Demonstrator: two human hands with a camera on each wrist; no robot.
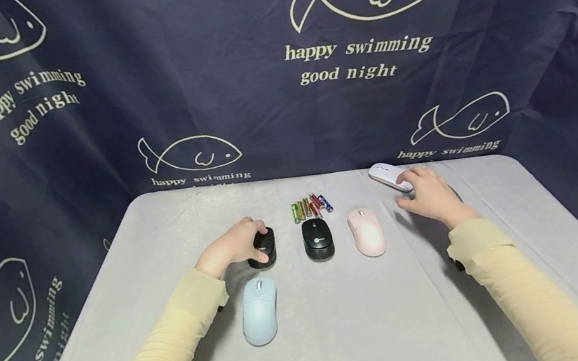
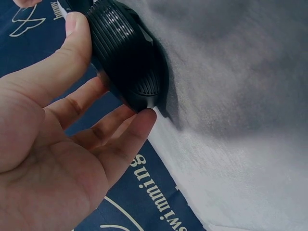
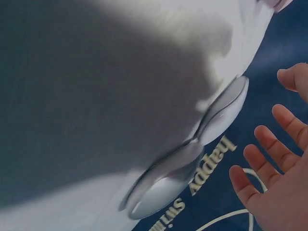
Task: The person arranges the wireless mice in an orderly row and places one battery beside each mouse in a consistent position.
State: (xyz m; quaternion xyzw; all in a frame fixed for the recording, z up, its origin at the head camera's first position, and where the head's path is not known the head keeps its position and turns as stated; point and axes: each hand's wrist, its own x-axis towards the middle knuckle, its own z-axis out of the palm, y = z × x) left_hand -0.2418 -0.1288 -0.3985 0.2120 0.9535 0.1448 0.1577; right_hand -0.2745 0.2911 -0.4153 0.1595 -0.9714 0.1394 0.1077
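Note:
My left hand [image 1: 236,243] grips a black computer mouse [image 1: 264,246] by its sides on the left part of the table. In the left wrist view, the thumb lies on one side of its ribbed body and the fingers on the other. My right hand [image 1: 431,194] hovers at the back right, fingers spread and holding nothing in the right wrist view. Close to it in the head view is a white mouse [image 1: 385,174], partly covered by the fingers. A second pale mouse [image 3: 166,195] lies end to end with it, mostly hidden by the hand in the head view.
Another black mouse [image 1: 317,240] and a pink mouse [image 1: 368,232] stand mid-table. Several coloured batteries [image 1: 308,207] lie behind them. A light blue mouse [image 1: 260,311] sits nearer the front, beside the left forearm. A dark fish-print curtain [image 1: 271,80] hangs around the white table [image 1: 374,333].

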